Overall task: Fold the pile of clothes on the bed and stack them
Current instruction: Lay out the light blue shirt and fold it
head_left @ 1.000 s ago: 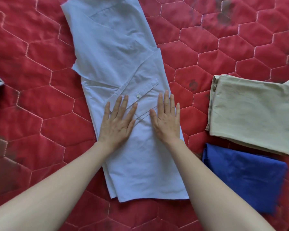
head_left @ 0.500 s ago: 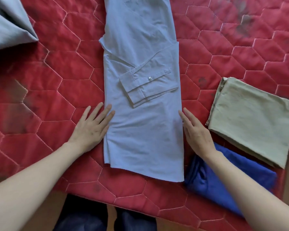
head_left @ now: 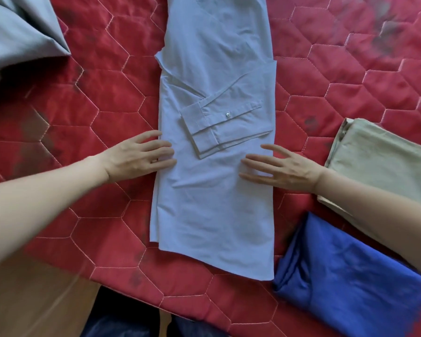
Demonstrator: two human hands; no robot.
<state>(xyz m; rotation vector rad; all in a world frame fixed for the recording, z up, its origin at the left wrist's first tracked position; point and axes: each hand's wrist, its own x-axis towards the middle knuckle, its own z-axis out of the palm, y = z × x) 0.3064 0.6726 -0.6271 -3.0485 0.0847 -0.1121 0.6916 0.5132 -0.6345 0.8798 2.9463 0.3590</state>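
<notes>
Head view: light blue shirt (head_left: 214, 166) lies folded lengthwise down the middle of the frame on the red quilted bed (head_left: 102, 113), left hand (head_left: 136, 159) and right hand (head_left: 284, 169) both flat with fingers spread on its side edges, beige (head_left: 384, 161) and blue folded clothes (head_left: 350, 283) lower right.

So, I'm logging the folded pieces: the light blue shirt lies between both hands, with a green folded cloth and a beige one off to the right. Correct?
Not quite. The head view shows the folded cloth nearest the bed's edge is dark blue, not green. The rest holds: the light blue shirt lies between the left hand and right hand, with the beige cloth on the right.
</notes>
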